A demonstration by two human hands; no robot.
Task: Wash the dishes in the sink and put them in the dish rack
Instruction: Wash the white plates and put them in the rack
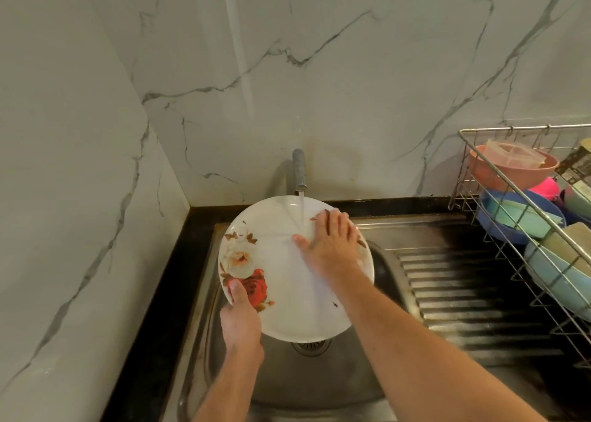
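My left hand (240,319) gripped the plate (287,281) at seven o'clock, tilting it under the tap (299,172); my right hand (329,246), fingers spread flat, rubbed its face clean.

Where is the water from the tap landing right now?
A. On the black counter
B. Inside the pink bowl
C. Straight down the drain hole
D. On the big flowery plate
D: the stream from the tap falls onto the white flowery plate, which the left hand grips at its rim while the right hand lies flat on it over the sink.
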